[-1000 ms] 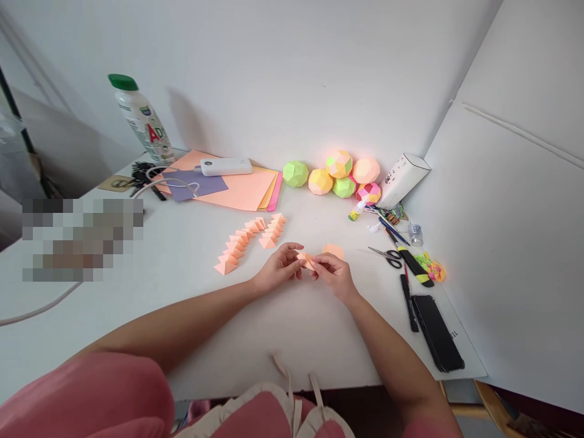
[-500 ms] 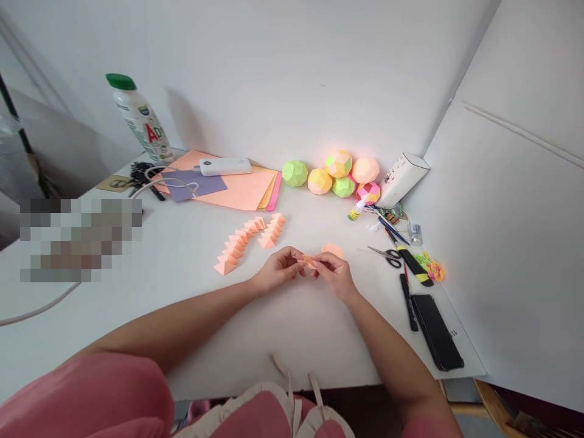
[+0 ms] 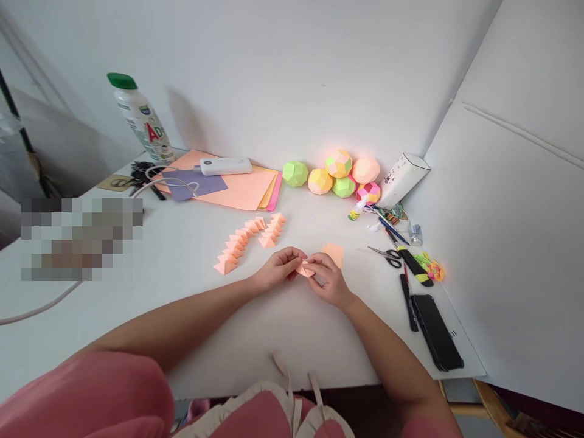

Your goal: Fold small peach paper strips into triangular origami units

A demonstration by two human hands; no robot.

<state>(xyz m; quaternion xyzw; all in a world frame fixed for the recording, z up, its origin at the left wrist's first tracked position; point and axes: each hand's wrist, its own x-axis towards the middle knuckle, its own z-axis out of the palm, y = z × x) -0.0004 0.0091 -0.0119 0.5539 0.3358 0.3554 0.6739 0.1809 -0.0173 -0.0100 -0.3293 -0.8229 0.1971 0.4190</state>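
Note:
Between my two hands is a small folded piece of orange paper [image 3: 305,269]. My left hand [image 3: 279,269] pinches its left side, thumb on top. On the right side, the fingers of my right hand [image 3: 329,278] press against it. Just behind my right hand lies a flat orange paper sheet [image 3: 335,252], partly covered by the fingers. Left of my hands, a long curved row of folded orange paper pieces [image 3: 234,244] rests on the table, with a shorter row [image 3: 272,231] beside it.
Several paper balls [image 3: 338,164] sit against the wall. Coloured paper sheets [image 3: 246,191] carry a power bank [image 3: 225,166]. To the right are scissors [image 3: 387,255], a glue bottle [image 3: 356,210], a cutter knife [image 3: 414,266] and a phone [image 3: 437,331]. A bottle [image 3: 142,118] stands back left.
The folded paper has turned and now lies flatter and lower between my fingers. My right hand has shifted slightly left and down, uncovering more of the sheet behind it.

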